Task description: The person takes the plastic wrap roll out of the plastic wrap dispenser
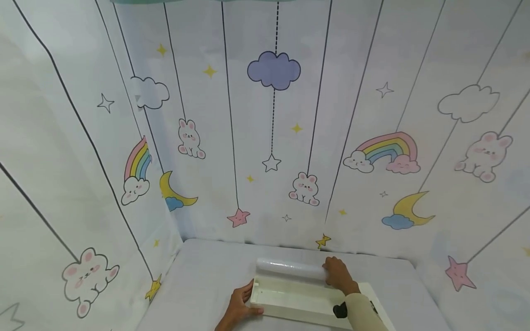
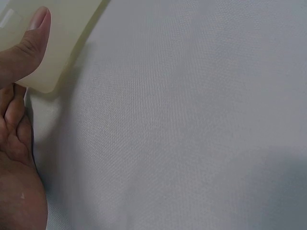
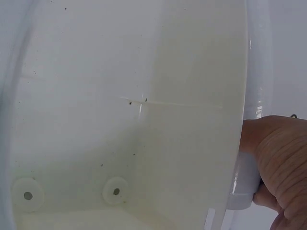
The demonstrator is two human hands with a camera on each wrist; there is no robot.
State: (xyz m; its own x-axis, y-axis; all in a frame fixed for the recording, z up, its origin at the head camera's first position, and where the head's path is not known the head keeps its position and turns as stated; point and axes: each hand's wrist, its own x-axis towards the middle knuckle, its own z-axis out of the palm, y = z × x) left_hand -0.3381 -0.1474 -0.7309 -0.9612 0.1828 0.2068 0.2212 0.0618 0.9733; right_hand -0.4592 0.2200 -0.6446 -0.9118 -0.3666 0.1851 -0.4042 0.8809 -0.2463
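A long, open cream plastic box [image 1: 300, 299] lies on the white table. My left hand [image 1: 238, 305] grips its left end. In the left wrist view the thumb [image 2: 38, 40] lies over the box's outer wall [image 2: 72, 28], with the fingers curled below it. Behind the back wall lies a roll of clear plastic film [image 1: 285, 266], parallel to the box. My right hand [image 1: 339, 274] reaches across the box and holds the roll's right end. In the right wrist view, the right hand [image 3: 285, 163] grips the roll [image 3: 244, 182] beyond the box's rim; some fingertips are hidden.
The white tabletop [image 1: 198, 285] extends around the box. White wall sheets [image 1: 265, 193] printed with rabbits, clouds and stars stand at the back and both sides. A black piece [image 1: 340, 310] sits at the right wrist. Two round fittings [image 3: 115, 190] show inside the box.
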